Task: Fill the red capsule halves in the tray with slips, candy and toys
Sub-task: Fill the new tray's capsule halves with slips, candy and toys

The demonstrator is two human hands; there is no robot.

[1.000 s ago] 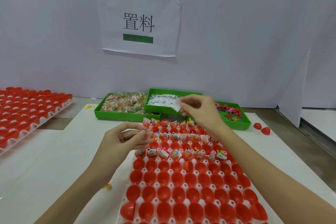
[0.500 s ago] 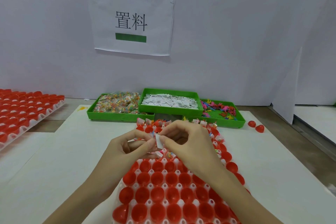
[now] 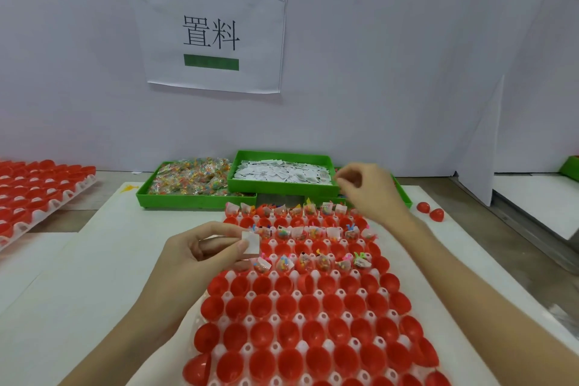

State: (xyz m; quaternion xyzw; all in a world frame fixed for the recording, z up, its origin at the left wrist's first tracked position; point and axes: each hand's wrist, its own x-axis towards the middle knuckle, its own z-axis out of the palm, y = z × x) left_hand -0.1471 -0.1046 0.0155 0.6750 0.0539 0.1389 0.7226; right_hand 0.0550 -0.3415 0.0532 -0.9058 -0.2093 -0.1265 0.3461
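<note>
1. Since half a second ago, the right hand (image 3: 368,189) has left the left hand (image 3: 200,252) and travelled toward 1 o'clock, to the near right corner of the green plastic bin of white paper slips (image 3: 283,174).
2. Left hand: pinches one small white paper slip (image 3: 250,243) between thumb and forefinger, at the left edge of the white tray of red plastic capsule halves (image 3: 313,323).
3. Right hand: fingers curled; whether they hold anything cannot be determined.
4. Key relation: the nearest unfilled halves lie toward 5 o'clock from the held slip, just below the last filled row. The left hand is nearer.
5. Clearance: the near rows sit open. Filled halves crowd the far rows at 12 o'clock, below the green bin of wrapped candy (image 3: 188,180).
</note>
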